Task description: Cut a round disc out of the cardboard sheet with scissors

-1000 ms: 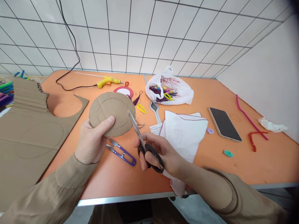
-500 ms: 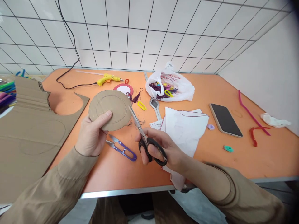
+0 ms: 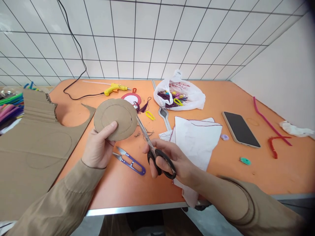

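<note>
Between thumb and fingers, my left hand [image 3: 100,144] grips a round cardboard disc [image 3: 116,113] with a smaller circle drawn inside its edge. My right hand [image 3: 172,157] is closed around the black handles of a pair of scissors [image 3: 152,149]. The scissor blades are nearly together, their tips at the disc's right edge, close to a small dark mark; whether they touch it I cannot tell. Below the disc, purple thread snips [image 3: 130,161] lie on the orange table [image 3: 123,193]. Behind the disc is a red-rimmed white round piece [image 3: 133,98], partly covered.
A large cut cardboard sheet [image 3: 46,144] covers the left side. At the back lie a yellow glue gun [image 3: 115,88] and a white plastic bag [image 3: 192,98] with tassels. White cloth [image 3: 197,141], a phone [image 3: 241,129] and pipe cleaners [image 3: 270,121] are to the right.
The view has tilted slightly, so the table sits a little lower. Both hands keep their holds, and the scissor tips stay by the disc's right edge.
</note>
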`<state>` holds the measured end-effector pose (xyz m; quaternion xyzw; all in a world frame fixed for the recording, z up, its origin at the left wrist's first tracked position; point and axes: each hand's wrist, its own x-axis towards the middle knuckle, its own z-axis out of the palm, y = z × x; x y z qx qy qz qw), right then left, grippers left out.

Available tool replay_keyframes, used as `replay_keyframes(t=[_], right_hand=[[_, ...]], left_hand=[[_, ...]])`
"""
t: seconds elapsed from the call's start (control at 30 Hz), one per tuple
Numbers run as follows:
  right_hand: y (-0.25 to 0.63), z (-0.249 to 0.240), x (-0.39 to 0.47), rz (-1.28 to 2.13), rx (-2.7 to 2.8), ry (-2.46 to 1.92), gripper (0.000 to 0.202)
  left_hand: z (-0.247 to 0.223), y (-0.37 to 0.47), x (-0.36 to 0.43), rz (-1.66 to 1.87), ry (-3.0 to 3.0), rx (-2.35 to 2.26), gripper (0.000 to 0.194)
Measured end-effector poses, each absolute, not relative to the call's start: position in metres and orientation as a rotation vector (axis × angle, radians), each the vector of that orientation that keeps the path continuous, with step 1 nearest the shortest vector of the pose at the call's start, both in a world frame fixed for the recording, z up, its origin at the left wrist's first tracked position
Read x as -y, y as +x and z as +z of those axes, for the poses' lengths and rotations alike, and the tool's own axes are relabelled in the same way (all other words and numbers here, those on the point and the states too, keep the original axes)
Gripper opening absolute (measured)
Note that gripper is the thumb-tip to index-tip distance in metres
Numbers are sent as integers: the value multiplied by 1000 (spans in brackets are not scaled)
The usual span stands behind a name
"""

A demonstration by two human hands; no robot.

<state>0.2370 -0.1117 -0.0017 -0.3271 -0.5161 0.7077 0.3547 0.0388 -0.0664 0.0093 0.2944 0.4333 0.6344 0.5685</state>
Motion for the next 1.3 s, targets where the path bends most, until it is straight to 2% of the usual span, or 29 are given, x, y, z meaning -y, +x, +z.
replay_keyframes(t=[0.37, 0.67, 1.1, 1.3], right_hand=[[237, -5, 111, 1877, 1356, -821, 58], [238, -5, 111, 1895, 1361, -815, 60], [237, -3, 110, 1870, 1363, -833, 57], [234, -3, 110, 1815, 1387, -897, 42]], left_hand=[[9, 38, 67, 1501, 643, -961, 23], [5, 39, 66, 1500, 642, -932, 20], [6, 40, 70, 1449, 733, -924, 27], [7, 42, 72, 1460, 754, -961, 23]])
